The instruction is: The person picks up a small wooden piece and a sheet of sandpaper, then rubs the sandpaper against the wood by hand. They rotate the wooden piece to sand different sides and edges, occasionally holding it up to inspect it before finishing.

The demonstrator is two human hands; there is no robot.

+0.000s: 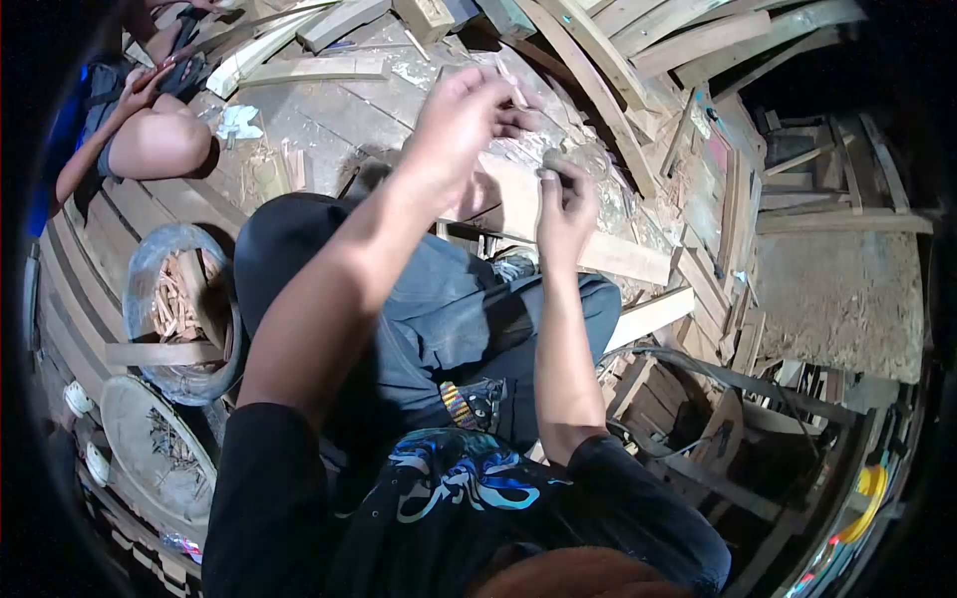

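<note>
My left hand [467, 125] is raised over the work area, its fingers closed around a small pale wooden peg [512, 84] that sticks up between them. Lower and to the right, my right hand [566, 214] has its fingers curled in a pinch. Whatever it may hold is too small and blurred to name. Beneath both hands lies a flat pale board [623, 257], reaching out to the right. To the left of my knee, a grey tub [143, 261] contains several similar wooden pegs [174, 304] and a block of wood laid across it.
A second shallow basin [125, 419] holds thin dark pieces like nails. Another person [150, 140] sits at the upper left. Long planks [588, 60] are piled at the top and right. A dark cable [698, 369] runs over wooden frames, and a yellow coil [870, 493] is at lower right.
</note>
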